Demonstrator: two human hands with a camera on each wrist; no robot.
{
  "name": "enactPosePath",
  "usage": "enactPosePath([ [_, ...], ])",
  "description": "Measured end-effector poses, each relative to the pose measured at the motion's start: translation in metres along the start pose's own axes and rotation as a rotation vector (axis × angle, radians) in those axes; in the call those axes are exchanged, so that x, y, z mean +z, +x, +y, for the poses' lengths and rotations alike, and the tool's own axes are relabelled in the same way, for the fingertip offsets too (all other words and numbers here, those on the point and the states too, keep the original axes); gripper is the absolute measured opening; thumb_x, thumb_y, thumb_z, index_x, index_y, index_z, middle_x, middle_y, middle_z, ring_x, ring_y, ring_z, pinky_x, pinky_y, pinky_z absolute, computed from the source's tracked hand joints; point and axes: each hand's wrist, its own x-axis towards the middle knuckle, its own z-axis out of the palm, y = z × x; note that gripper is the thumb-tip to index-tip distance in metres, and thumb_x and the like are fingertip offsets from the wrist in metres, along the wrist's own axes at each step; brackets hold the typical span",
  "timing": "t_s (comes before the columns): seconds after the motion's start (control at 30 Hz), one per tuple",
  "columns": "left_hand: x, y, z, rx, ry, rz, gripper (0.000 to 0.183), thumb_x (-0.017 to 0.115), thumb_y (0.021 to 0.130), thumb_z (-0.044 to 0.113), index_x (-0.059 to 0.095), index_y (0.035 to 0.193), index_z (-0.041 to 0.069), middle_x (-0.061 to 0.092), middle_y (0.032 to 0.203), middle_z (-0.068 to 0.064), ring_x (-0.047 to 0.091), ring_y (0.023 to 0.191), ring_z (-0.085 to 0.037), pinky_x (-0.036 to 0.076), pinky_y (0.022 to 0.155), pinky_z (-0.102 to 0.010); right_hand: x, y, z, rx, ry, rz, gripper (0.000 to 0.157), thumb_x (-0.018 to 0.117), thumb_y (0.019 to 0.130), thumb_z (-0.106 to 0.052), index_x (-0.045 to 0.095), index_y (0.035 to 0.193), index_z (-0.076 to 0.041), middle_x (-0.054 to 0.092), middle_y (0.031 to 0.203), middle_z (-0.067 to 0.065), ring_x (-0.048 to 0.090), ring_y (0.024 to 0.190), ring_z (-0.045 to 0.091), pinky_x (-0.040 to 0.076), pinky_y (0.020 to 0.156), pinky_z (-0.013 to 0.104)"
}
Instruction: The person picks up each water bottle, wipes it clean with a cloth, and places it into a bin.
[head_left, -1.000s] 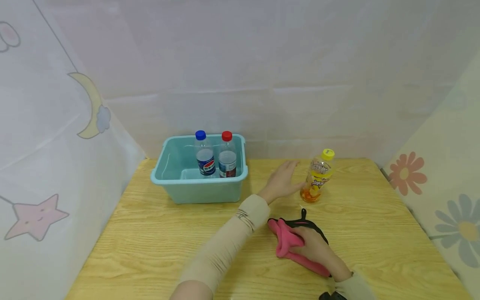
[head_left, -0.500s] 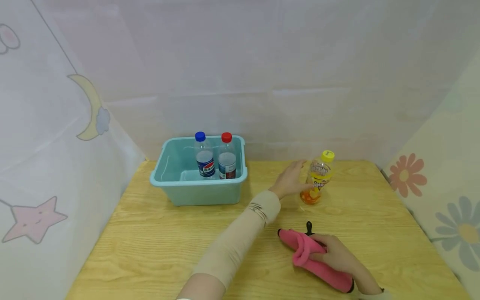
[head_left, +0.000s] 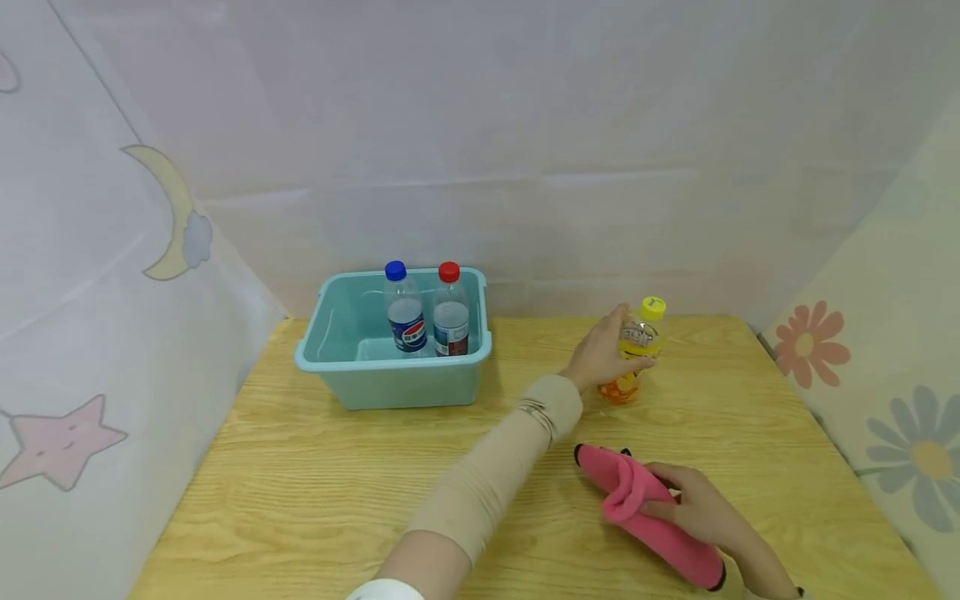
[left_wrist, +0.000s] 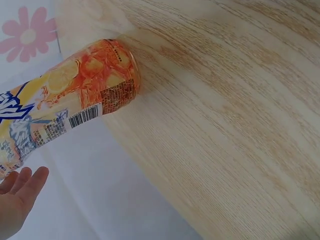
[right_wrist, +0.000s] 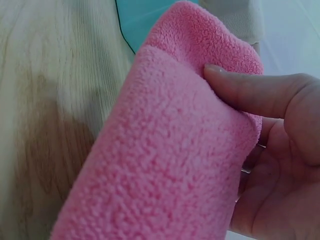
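Observation:
My left hand [head_left: 602, 352] is at the left side of an upright clear bottle with a yellow cap [head_left: 653, 308]. Its thumb reaches across the bottle's front while its other fingers are stretched out. In the left wrist view, the bottle's orange label [left_wrist: 95, 75] shows fruit pictures and a barcode, and the extended fingers [left_wrist: 31, 186] are close to its upper part. My right hand [head_left: 701, 510] pinches a folded pink fleece cloth [head_left: 660, 533] with black edging. The right wrist view shows the thumb [right_wrist: 250, 90] pressing into a fold of the cloth [right_wrist: 160, 140].
A light blue plastic basin [head_left: 397, 387] stands at the back left of the wooden table [head_left: 315, 500]. In it are a blue-capped bottle [head_left: 407, 321] and a red-capped bottle [head_left: 452, 321]. A pale cloth backdrop [head_left: 480, 167] closes off the back and sides.
My left hand has moved right, up to the yellow-capped bottle. My right hand has drawn the pink cloth toward the lower right, and its black side has turned out of sight.

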Motion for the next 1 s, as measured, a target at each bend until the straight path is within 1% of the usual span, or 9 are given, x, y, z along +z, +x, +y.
enactPosePath([
  [0.13,0.0,-0.002,0.001,0.0,0.026,0.017,0.087,0.064,0.079,0.047,0.015,0.145,0.016,0.044,0.131,0.002,0.044,0.116,-0.01,0.04,0.093,-0.023,0.002,-0.001,0.0,0.014,0.017,-0.011,0.041,0.065,0.085,-0.022,0.056,0.116,0.002,0.059,0.11,0.017,0.054,0.092,0.001,0.05,0.066,0.026],
  [0.23,-0.002,-0.005,0.001,0.002,0.029,0.027,0.085,0.064,0.08,0.047,0.017,0.144,0.016,0.043,0.132,0.002,0.044,0.117,-0.01,0.04,0.094,-0.023,0.002,-0.002,-0.001,0.026,0.02,-0.004,0.044,0.065,0.084,-0.023,0.055,0.118,0.004,0.059,0.111,0.018,0.054,0.093,0.001,0.05,0.066,0.026],
  [0.33,-0.004,-0.009,0.0,0.008,0.025,0.036,0.085,0.064,0.08,0.047,0.018,0.144,0.016,0.041,0.135,0.002,0.041,0.12,-0.01,0.038,0.096,-0.024,0.002,-0.003,-0.002,0.035,0.005,0.031,0.047,0.067,0.083,-0.023,0.055,0.118,0.005,0.058,0.112,0.02,0.053,0.094,0.001,0.05,0.067,0.026],
  [0.4,-0.006,-0.013,-0.001,0.02,0.019,0.045,0.085,0.065,0.079,0.047,0.02,0.144,0.015,0.043,0.134,0.002,0.042,0.12,-0.01,0.038,0.097,-0.025,0.001,-0.003,-0.002,0.039,-0.015,0.058,0.047,0.067,0.082,-0.023,0.055,0.118,0.005,0.059,0.112,0.02,0.052,0.094,0.0,0.05,0.067,0.026],
  [0.53,-0.01,-0.021,-0.002,0.035,-0.001,0.058,0.085,0.066,0.078,0.046,0.022,0.143,0.014,0.047,0.129,0.004,0.043,0.118,-0.01,0.038,0.096,-0.024,-0.002,-0.005,-0.002,0.032,-0.035,0.097,0.044,0.068,0.082,-0.021,0.057,0.117,0.003,0.06,0.111,0.018,0.052,0.093,-0.001,0.049,0.067,0.026],
  [0.63,-0.013,-0.028,-0.002,0.041,-0.004,0.065,0.084,0.066,0.078,0.047,0.023,0.143,0.016,0.048,0.127,0.004,0.045,0.115,-0.009,0.039,0.095,-0.024,-0.005,-0.006,-0.004,0.027,-0.022,0.109,0.04,0.067,0.083,-0.02,0.058,0.115,0.001,0.061,0.109,0.016,0.054,0.091,0.001,0.049,0.066,0.026],
  [0.8,-0.016,-0.039,-0.003,0.034,-0.066,0.084,0.083,0.069,0.077,0.045,0.025,0.142,0.018,0.049,0.125,0.004,0.049,0.111,-0.008,0.041,0.093,-0.024,-0.006,-0.009,-0.006,0.038,0.011,0.146,0.036,0.068,0.082,-0.016,0.059,0.112,0.001,0.062,0.105,0.012,0.054,0.089,0.0,0.05,0.066,0.026],
  [0.87,-0.017,-0.044,-0.004,0.034,-0.103,0.091,0.083,0.07,0.076,0.044,0.026,0.142,0.02,0.048,0.126,0.004,0.051,0.11,-0.007,0.041,0.092,-0.023,-0.005,-0.01,-0.007,0.043,0.023,0.174,0.036,0.069,0.081,-0.013,0.059,0.111,0.003,0.062,0.104,0.01,0.054,0.088,-0.002,0.05,0.066,0.025],
  [1.0,-0.02,-0.053,-0.006,0.045,-0.12,0.11,0.083,0.071,0.075,0.044,0.026,0.142,0.021,0.048,0.126,0.005,0.051,0.109,-0.007,0.041,0.092,-0.024,-0.005,-0.012,-0.008,0.049,0.047,0.213,0.04,0.069,0.079,-0.009,0.056,0.114,0.008,0.061,0.107,0.013,0.053,0.089,-0.004,0.051,0.066,0.025],
])
